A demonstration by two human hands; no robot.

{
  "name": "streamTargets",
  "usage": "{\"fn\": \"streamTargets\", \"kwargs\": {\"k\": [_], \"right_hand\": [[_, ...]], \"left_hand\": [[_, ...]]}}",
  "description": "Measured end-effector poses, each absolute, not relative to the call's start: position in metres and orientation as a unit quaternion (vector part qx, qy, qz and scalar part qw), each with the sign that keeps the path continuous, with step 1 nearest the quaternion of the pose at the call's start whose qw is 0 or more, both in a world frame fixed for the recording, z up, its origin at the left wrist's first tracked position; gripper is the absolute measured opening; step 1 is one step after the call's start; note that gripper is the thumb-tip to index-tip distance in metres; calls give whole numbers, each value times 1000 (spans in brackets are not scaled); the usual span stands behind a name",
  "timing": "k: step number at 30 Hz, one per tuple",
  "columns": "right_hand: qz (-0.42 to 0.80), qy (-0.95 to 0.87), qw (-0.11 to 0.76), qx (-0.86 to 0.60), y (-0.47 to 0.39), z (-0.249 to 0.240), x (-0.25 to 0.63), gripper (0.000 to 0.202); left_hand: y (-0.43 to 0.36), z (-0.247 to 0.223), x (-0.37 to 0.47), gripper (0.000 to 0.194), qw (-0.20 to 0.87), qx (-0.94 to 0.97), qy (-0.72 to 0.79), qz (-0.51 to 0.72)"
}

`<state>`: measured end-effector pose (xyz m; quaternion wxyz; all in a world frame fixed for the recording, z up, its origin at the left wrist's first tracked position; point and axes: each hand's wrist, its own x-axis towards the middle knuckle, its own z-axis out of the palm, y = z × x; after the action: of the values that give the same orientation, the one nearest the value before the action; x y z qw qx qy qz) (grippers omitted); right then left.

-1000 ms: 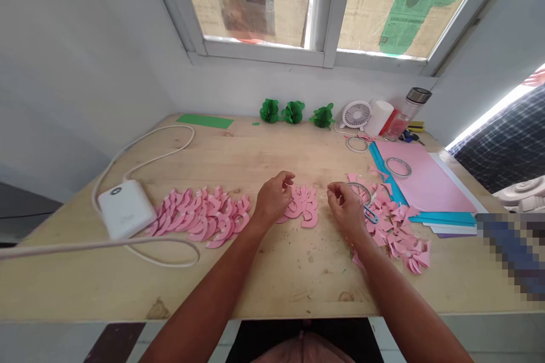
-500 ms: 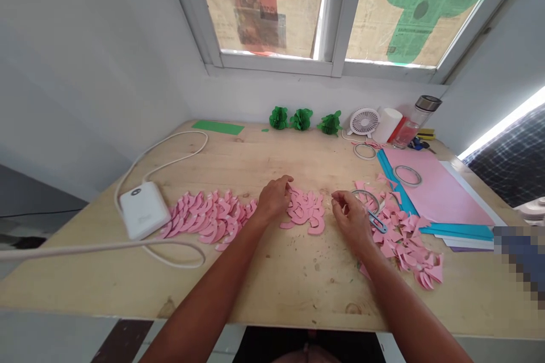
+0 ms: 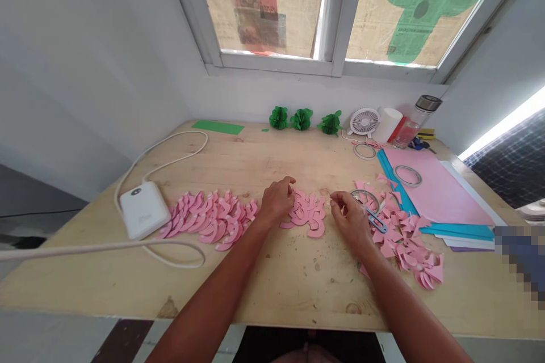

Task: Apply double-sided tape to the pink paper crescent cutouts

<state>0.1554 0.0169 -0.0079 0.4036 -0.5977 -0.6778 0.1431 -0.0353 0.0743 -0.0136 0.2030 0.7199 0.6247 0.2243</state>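
Between my hands lies a small pile of curved pink paper pieces (image 3: 307, 212) on the wooden table. My left hand (image 3: 279, 198) rests at the left edge of this pile, its fingers curled over and partly hidden. To the right of the pile is my right hand (image 3: 346, 210), fingers bent and thumb near the index finger; whether anything small is between them is unclear. A blue cutter (image 3: 377, 222) lies just right of my right hand, beside pink scraps (image 3: 402, 238). A longer row of curved pink pieces (image 3: 213, 216) spreads to the left of my left hand.
A white power bank (image 3: 145, 211) with a looping cable is at the left. Green paper balls (image 3: 302, 119), a small fan (image 3: 364, 122) and a bottle (image 3: 415, 123) line the back. Pink sheets (image 3: 447, 187) with a tape ring (image 3: 407, 176) lie at the right.
My left hand has shifted slightly to the right against the small pile, and the pile's pieces have moved a little. My right hand has moved slightly left.
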Motion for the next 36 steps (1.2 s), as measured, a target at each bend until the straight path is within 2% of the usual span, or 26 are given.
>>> {"fn": "streamTargets", "kwargs": {"k": [9,20,23,25,29,33,36], "right_hand": [[146,-676,404,-599,17,-8,155,17],[154,-677,400,-598,16,-7,154,17],[160,-672,405,-599,17,-9,155,18],[178,-661,414,-600,18,-11,156,19],[273,-607,455,-591,19,-8,154,21],[385,-573,483,-539,17,9,143,23],[412,-565,490,-521,18,16,134,30]], "left_hand": [[73,-12,-34,33,243,702,624,245],[58,14,-48,31,273,662,561,415],[57,19,-51,31,327,629,543,450],[55,21,-48,32,403,595,500,483],[48,22,-36,34,541,517,436,500],[45,21,-21,36,592,481,420,492],[45,20,-12,39,600,477,415,489]]}}
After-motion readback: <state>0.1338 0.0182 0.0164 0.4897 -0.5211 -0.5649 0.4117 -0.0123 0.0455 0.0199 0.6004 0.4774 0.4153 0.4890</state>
